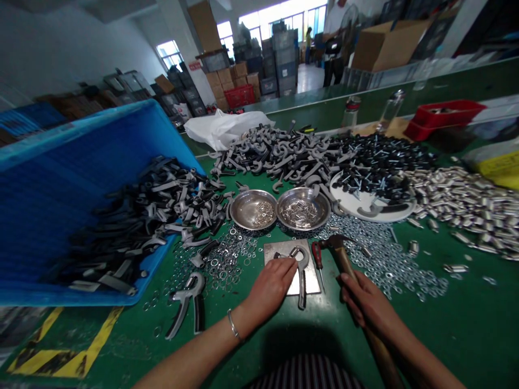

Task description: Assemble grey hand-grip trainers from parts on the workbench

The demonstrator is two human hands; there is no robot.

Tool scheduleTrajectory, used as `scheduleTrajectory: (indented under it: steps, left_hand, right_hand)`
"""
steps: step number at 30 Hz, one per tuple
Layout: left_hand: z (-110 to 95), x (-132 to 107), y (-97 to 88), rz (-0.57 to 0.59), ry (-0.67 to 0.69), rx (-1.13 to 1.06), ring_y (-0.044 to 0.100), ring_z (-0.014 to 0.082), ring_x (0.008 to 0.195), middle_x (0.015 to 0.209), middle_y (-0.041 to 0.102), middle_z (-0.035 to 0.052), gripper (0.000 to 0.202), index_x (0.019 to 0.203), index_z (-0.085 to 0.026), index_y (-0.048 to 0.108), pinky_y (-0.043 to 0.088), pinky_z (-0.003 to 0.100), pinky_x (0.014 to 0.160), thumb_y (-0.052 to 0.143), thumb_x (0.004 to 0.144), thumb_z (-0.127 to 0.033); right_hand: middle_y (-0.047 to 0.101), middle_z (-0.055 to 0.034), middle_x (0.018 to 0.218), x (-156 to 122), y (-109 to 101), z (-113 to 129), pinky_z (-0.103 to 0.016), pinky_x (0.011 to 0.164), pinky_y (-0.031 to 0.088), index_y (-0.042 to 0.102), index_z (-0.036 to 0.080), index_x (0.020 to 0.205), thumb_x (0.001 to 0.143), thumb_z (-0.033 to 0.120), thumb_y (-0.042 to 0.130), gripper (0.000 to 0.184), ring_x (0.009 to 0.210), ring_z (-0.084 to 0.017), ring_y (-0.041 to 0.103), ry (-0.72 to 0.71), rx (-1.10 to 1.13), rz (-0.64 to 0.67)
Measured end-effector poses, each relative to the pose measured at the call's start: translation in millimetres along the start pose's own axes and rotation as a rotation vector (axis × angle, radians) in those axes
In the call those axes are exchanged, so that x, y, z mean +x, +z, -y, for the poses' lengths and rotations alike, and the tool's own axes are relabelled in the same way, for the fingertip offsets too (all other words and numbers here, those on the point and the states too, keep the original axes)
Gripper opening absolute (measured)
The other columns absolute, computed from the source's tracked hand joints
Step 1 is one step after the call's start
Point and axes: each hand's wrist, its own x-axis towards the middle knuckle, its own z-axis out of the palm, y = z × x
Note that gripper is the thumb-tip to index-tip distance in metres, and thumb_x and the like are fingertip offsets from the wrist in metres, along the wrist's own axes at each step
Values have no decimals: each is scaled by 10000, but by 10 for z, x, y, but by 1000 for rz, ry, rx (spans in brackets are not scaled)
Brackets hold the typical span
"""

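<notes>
My left hand [271,287] rests closed on a grey hook-shaped handle part [301,270] that lies on a small square metal plate [279,249] on the green table. My right hand [365,300] is wrapped round the wooden handle of a hammer [339,253], whose head hovers just right of the plate. A red-handled screwdriver [317,259] lies between the plate and the hammer. A finished grey and black hand grip [187,301] lies to the left of my left arm.
Two steel bowls [253,209] [303,208] of small parts stand behind the plate. A blue crate [81,178] spills black-grey parts at left. Piles of grey hooks [284,154], black-headed screws [381,162], metal sleeves [462,197] and loose washers [389,259] fill the table. A person stands far behind.
</notes>
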Motion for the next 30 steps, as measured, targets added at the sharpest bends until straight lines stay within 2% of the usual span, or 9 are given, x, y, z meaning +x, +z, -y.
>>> scheduleTrajectory:
  steps: [4, 7, 10, 12, 17, 21, 24, 27, 30]
  left_hand:
    - [48, 106, -70, -1, -151, -261, 548, 219, 1199, 1299, 625, 87, 368, 1324, -211, 572, 466, 416, 1032, 446, 990, -120]
    - [33, 150, -177, -36, -221, -354, 550, 205, 1189, 1271, 631, 84, 306, 1255, -188, 612, 452, 392, 1053, 486, 979, -148]
    - [-92, 82, -282, -27, -376, -164, 576, 265, 1110, 1170, 643, 123, 275, 1169, -135, 619, 474, 445, 995, 575, 950, -296]
    - [-190, 13, -309, 71, -449, -4, 604, 301, 1004, 1040, 660, 130, 293, 1060, -126, 635, 497, 480, 916, 622, 915, -380]
    - [-269, -9, -228, 306, -396, 61, 649, 268, 923, 961, 686, 136, 155, 971, -104, 651, 527, 399, 846, 505, 929, -136]
    - [-242, 64, -200, 337, -394, 62, 664, 271, 926, 982, 701, 150, 218, 987, -85, 659, 537, 395, 851, 459, 904, -64]
    - [-246, 87, -229, 352, -409, 63, 671, 272, 936, 999, 706, 158, 239, 1003, -82, 664, 542, 394, 859, 450, 901, -55]
    - [-246, 87, -235, 365, -400, 50, 674, 280, 936, 1004, 706, 168, 240, 1003, -75, 668, 545, 399, 856, 459, 889, -44]
    - [-233, 86, -188, 349, -382, 45, 673, 291, 925, 1011, 703, 179, 239, 1000, -69, 669, 548, 415, 840, 465, 879, -43]
  right_hand:
    - [582, 38, 604, -100, -45, 170, -246, 353, 353, 557, 240, 960, 911, 669, 452, 445, 364, -108, 431, -60, -164, -8]
    - [609, -8, 638, -200, -107, 400, -296, 558, 475, 605, 249, 858, 927, 621, 475, 401, 585, -184, 593, -195, -433, 50]
    - [662, -27, 707, -289, -117, 648, -326, 652, 485, 622, 263, 861, 955, 588, 434, 387, 670, -220, 636, -250, -656, 189]
    - [682, -33, 742, -306, -84, 774, -336, 674, 482, 614, 267, 922, 979, 578, 368, 401, 696, -232, 654, -269, -750, 232]
    - [704, -77, 769, -134, -9, 867, -369, 686, 480, 579, 234, 938, 980, 571, 319, 428, 712, -268, 678, -255, -1009, 238]
    - [721, -68, 860, -32, -12, 850, -352, 739, 475, 582, 244, 998, 1001, 571, 306, 428, 793, -251, 688, -295, -1019, 307]
    - [711, -70, 794, -1, -5, 850, -344, 670, 456, 568, 234, 966, 996, 563, 308, 421, 719, -253, 677, -296, -1075, 267]
    - [694, -47, 738, 86, -4, 902, -323, 641, 455, 574, 243, 886, 989, 581, 308, 442, 686, -238, 665, -273, -1037, 315]
    - [686, -35, 720, 227, -2, 980, -315, 644, 452, 589, 251, 886, 982, 590, 319, 444, 672, -226, 649, -345, -971, 204]
